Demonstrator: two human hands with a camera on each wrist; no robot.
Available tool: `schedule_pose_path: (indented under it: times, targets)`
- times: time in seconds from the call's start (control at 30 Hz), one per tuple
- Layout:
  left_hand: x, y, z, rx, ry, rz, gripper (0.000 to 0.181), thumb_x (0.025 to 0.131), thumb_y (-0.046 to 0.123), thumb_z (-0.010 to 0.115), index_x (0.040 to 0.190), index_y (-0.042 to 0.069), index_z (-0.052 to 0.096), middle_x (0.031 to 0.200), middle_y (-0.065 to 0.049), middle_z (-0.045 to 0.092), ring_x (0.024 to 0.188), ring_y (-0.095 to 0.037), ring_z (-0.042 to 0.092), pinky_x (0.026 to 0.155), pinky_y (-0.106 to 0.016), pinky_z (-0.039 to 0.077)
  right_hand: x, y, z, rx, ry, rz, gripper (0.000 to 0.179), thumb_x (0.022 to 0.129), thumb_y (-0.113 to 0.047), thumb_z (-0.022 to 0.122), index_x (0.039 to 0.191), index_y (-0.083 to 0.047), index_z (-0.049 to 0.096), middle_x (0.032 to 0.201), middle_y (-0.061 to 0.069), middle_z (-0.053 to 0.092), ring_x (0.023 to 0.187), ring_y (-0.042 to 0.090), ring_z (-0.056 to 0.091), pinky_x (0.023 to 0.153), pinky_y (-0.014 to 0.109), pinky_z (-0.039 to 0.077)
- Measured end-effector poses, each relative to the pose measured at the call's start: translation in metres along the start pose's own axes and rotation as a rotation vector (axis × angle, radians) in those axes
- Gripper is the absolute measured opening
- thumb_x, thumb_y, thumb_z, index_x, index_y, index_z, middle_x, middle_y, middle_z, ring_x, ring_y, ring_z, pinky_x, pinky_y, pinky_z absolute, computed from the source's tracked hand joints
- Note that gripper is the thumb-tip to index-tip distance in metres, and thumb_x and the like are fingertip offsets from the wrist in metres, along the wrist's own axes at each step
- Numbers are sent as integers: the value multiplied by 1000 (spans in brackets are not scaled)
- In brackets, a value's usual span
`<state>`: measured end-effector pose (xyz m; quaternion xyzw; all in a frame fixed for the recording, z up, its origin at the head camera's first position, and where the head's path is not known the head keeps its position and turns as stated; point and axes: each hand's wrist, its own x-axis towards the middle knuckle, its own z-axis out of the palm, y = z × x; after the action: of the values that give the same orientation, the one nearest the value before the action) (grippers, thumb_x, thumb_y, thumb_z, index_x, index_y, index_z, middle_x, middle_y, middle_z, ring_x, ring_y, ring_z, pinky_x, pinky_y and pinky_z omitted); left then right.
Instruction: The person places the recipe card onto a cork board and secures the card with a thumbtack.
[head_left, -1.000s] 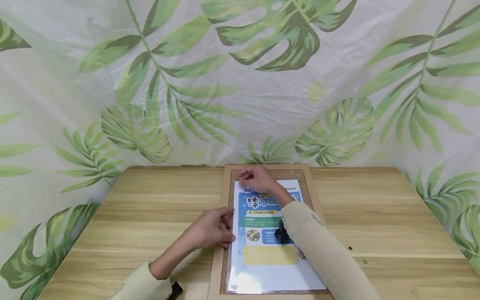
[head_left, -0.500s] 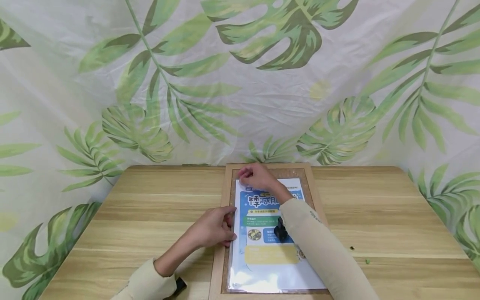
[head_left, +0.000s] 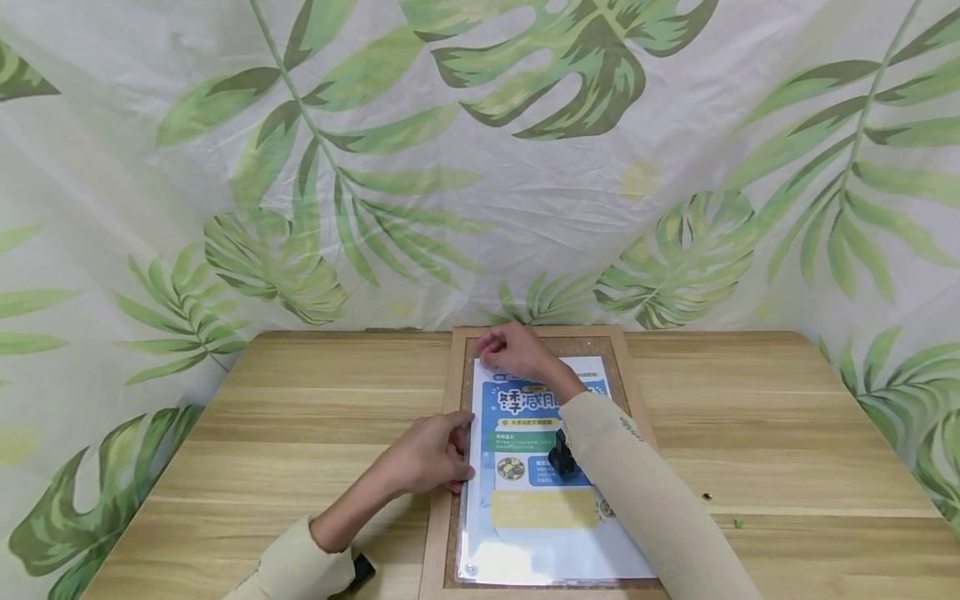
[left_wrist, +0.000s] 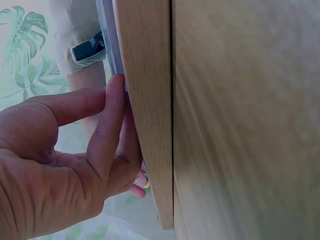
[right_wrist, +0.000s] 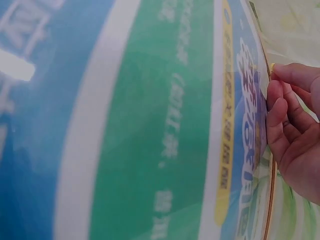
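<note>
A laminated poster [head_left: 543, 508] with blue, green and yellow panels lies on a cork board with a wooden frame [head_left: 438, 533]. My left hand [head_left: 423, 454] is at the poster's left edge; in the left wrist view its thumb and fingers [left_wrist: 116, 90] pinch the edge beside the frame. At the poster's top left corner is my right hand [head_left: 517, 352]. Between its thumb and index finger a small yellow pin head [right_wrist: 273, 68] shows in the right wrist view. The pin's tip is hidden by the fingers.
The board rests on a wood-grain table [head_left: 315, 392], its far end close to a leaf-print cloth [head_left: 420, 208]. Small dark and green bits [head_left: 738, 523] lie on the table at right. Black wrist cameras [head_left: 562, 457] sit at both cuffs.
The whole head view has drifted slightly. Both hands keep their places at the poster's left edge and top left corner.
</note>
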<state>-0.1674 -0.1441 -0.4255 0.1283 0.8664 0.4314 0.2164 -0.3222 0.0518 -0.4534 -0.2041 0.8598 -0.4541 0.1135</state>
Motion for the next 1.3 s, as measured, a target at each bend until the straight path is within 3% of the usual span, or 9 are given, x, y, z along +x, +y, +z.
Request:
schedule_pose_path:
  times: [0.43,0.77,1.3]
  targets:
    - [1,0,2,6,-4,-5,82,85,-13,79,158,-13,41,94,-12,63,64,-14,70,57,-30,62,5,1,5,-29,2,-37,19,100,-9,69,114,-3,80,103,10,79,82,12,65,74,22,50]
    - [1,1,2,15,-6,-9,81,86,-12,79,158,-12,42,95,-11,63,64,-13,70,57,-29,62,6,-11,7,-76,35,54,18,98,-13,73,112,-9,83,108,7,81,87,14,66,80,25,52]
    - [1,-2,1,4,-14,-2,82,86,-13,78,158,-13,39,95,-12,64,64,-13,70,57,-29,62,7,-12,8,-47,42,64,23,95,-11,72,116,-7,82,109,7,81,91,16,68,77,24,50]
